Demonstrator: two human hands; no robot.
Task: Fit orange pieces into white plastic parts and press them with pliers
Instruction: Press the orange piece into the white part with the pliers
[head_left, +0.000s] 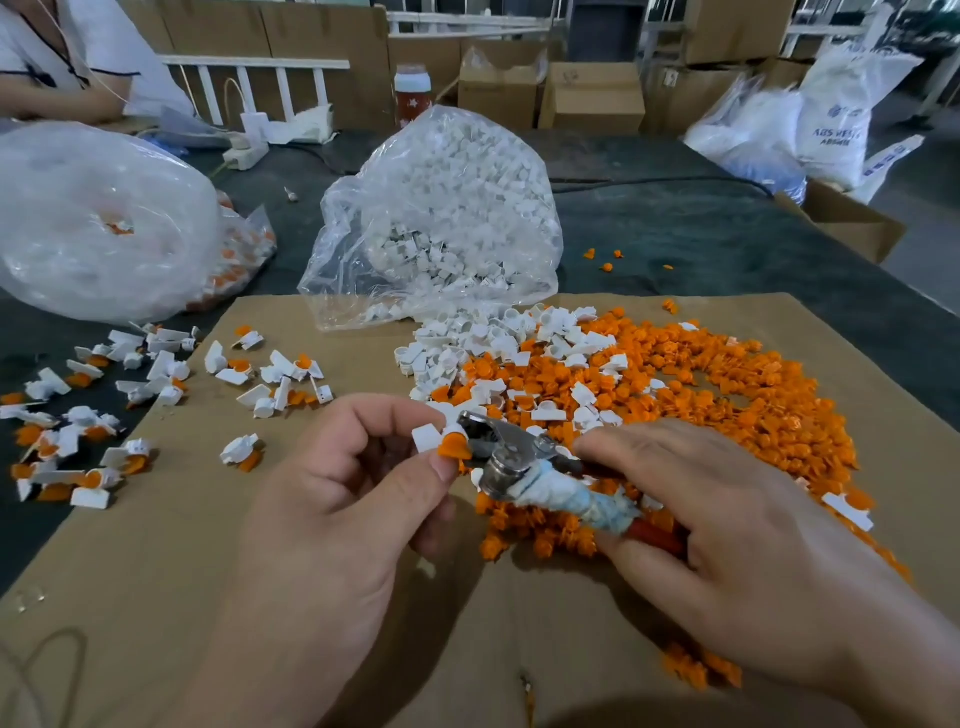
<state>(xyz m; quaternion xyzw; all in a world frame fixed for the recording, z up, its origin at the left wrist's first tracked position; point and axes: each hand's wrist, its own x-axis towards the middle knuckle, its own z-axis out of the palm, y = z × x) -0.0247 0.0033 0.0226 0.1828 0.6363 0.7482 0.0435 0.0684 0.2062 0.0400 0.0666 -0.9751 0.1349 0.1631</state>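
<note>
My left hand (358, 488) pinches a white plastic part (427, 437) with an orange piece (453, 448) set in it, just above the cardboard. My right hand (727, 525) grips the pliers (511, 457) by their red, tape-wrapped handles. The metal jaws sit around the orange piece and the white part. Beyond the hands lies a big pile of loose orange pieces (701, 395) mixed with white parts (498, 343).
A cardboard sheet (156, 571) covers the dark table. Assembled white-and-orange parts (156, 384) are scattered at the left. A clear bag of white parts (447, 218) stands behind the pile, another bag (98, 223) lies far left. A person's arm (57, 98) shows top left; boxes stand behind.
</note>
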